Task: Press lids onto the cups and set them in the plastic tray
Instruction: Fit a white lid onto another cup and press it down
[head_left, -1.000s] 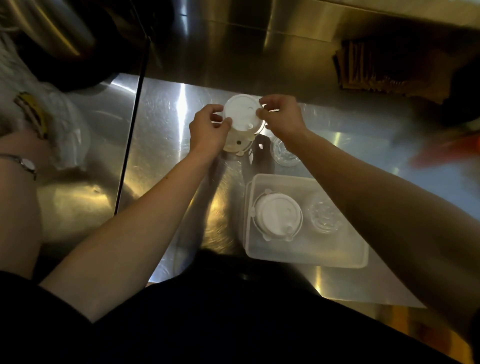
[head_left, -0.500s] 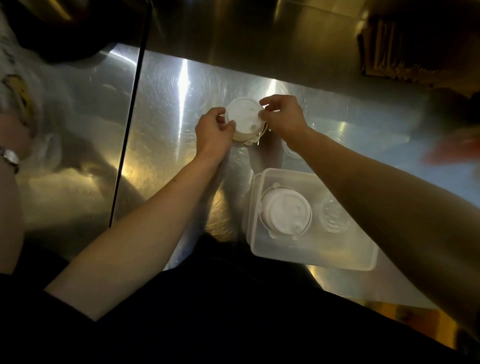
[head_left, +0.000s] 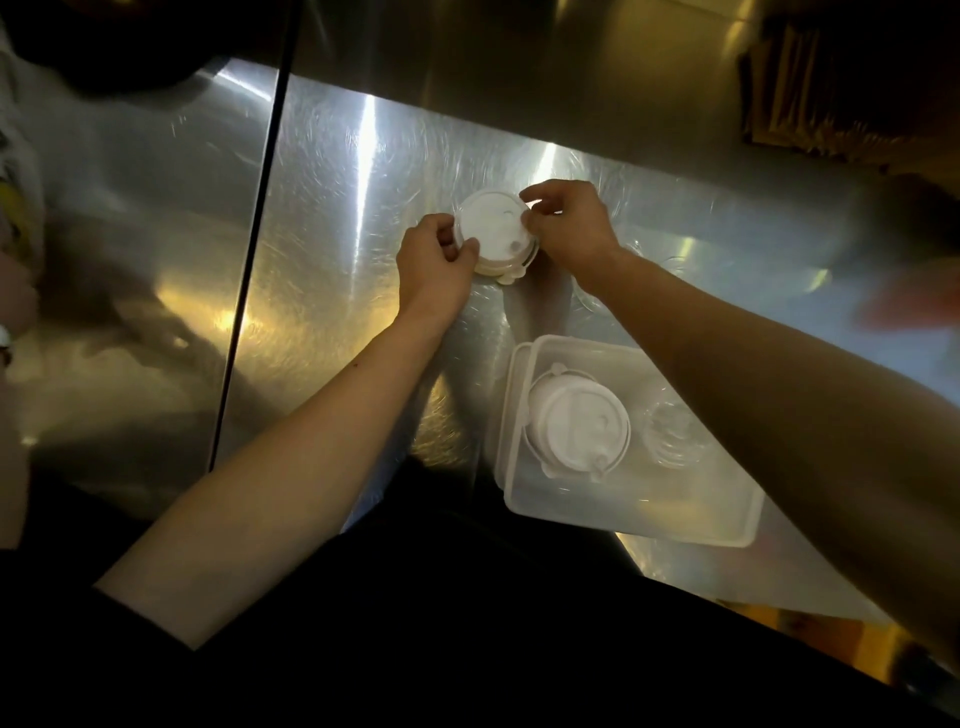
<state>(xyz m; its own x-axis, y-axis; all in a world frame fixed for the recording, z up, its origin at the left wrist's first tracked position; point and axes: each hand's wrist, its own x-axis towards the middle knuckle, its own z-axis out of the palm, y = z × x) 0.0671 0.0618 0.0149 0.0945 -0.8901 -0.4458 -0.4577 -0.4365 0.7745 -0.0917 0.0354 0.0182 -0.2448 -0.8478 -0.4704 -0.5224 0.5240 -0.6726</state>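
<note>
A white round lid (head_left: 493, 228) lies on top of a cup (head_left: 506, 270) standing on the steel counter. My left hand (head_left: 434, 270) pinches the lid's left edge, and my right hand (head_left: 569, 228) presses its right edge with fingertips. Nearer to me sits the clear plastic tray (head_left: 628, 519). Inside it stand a cup closed with a white lid (head_left: 576, 428) and a clear cup (head_left: 670, 431) partly hidden by my right forearm.
The steel counter (head_left: 337, 249) has a dark seam (head_left: 254, 249) running down its left part. Another person's arm (head_left: 15, 312) is at the far left edge. Brown paper items (head_left: 831, 104) stand at the back right. A clear cup (head_left: 587, 296) sits behind my right wrist.
The lid and cup have come down from a raised, tilted hold onto the counter. Both hands stay on the lid's edges. The view has shifted slightly.
</note>
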